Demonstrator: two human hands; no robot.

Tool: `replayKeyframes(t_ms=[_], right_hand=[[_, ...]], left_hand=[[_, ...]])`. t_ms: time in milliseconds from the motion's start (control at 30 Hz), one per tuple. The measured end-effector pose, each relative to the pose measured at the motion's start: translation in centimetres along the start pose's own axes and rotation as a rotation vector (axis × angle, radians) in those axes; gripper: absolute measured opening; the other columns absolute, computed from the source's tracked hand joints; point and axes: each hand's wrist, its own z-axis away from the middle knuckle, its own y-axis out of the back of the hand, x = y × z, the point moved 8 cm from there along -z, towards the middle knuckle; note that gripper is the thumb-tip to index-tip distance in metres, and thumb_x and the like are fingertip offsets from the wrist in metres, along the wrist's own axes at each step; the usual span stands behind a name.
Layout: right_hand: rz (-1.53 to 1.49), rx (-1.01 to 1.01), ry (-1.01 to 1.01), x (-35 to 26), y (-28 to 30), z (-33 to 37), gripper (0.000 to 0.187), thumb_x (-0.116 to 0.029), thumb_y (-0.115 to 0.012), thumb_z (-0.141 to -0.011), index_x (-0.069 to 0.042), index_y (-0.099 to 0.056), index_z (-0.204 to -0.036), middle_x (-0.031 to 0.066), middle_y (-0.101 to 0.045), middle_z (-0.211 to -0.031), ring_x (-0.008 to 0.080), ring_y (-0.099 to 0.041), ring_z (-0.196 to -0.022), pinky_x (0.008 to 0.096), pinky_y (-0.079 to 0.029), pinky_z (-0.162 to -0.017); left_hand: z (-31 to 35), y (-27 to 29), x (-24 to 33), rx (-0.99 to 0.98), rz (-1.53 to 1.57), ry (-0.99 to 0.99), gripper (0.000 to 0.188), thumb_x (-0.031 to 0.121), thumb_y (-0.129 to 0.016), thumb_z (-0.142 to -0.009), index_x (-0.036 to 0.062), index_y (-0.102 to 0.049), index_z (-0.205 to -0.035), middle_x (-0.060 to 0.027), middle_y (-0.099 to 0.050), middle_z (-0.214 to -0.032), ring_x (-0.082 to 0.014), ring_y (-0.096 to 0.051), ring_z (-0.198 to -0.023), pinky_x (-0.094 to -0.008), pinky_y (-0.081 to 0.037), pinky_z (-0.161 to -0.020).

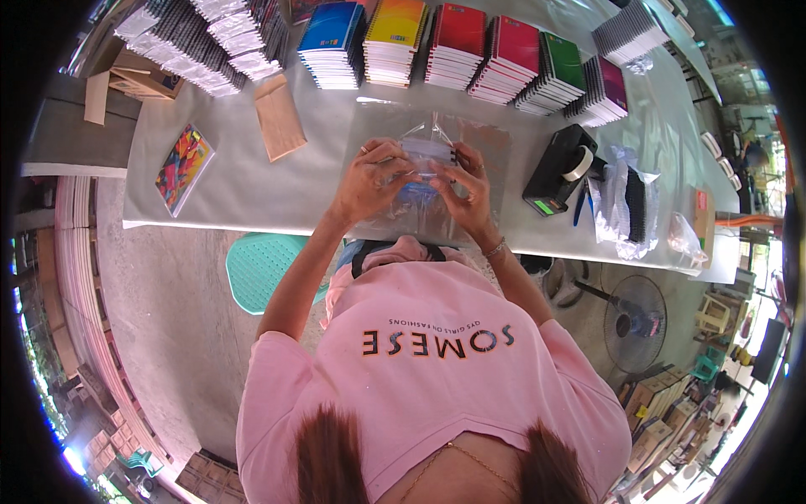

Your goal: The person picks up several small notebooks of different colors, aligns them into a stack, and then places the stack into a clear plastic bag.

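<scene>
Between my hands, just above the table's near edge, is a small whitish and blue item in clear plastic wrap [428, 151]. Dark coil-like bits show at its right edge, like a spiral notebook's binding, but the glare hides most of it. My left hand [369, 183] pinches the wrap from the left with curled fingers. From the right, the thumb and fingers of my right hand [467, 191] close on the same wrap. Flat clear plastic sheets [483, 139] lie on the table under and around both hands.
Stacks of spiral notebooks, one blue [329, 50], one yellow [395, 42], line the table's back. A brown envelope [280, 118] and a colourful notebook [183, 168] lie left. To the right are a black tape dispenser [554, 172] and a plastic-wrapped notebook bundle [628, 206].
</scene>
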Motion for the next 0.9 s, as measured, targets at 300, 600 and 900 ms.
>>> replayKeyframes(t_ms=[300,600,900], right_hand=[[-0.074,-0.136,-0.086,0.9,0.3,-2.4,0.018,-0.006,-0.079,-0.075,-0.005,-0.074,-0.092,0.0092,-0.057,-0.102,0.0152,-0.059,-0.08,0.0266,-0.048,-0.071],[-0.351,-0.145,-0.379,3.3,0.1,-3.7,0.03,-0.012,-0.074,-0.081,0.0,-0.066,-0.108,0.0039,-0.057,-0.102,0.0114,-0.057,-0.088,0.0248,-0.048,-0.075],[-0.505,-0.205,-0.561,4.5,-1.2,-2.0,0.029,-0.017,-0.068,-0.088,-0.001,-0.066,-0.113,-0.0022,-0.06,-0.095,0.004,-0.052,-0.081,0.0204,-0.041,-0.067]], left_hand=[[-0.7,0.1,0.9,0.061,-0.137,0.081,0.013,0.01,-0.073,-0.076,0.0099,-0.068,-0.087,-0.0048,-0.06,-0.081,-0.0263,-0.06,-0.081,-0.0373,-0.049,-0.072],[-1.6,0.3,-1.9,0.222,0.131,0.396,0.028,0.017,-0.066,-0.084,0.0073,-0.063,-0.111,-0.0093,-0.063,-0.105,-0.0277,-0.06,-0.094,-0.0356,-0.048,-0.083],[0.7,-4.8,-5.4,-0.14,0.971,0.808,0.028,0.015,-0.064,-0.089,0.0021,-0.064,-0.113,-0.0011,-0.066,-0.1,-0.0052,-0.057,-0.089,-0.0214,-0.045,-0.079]])
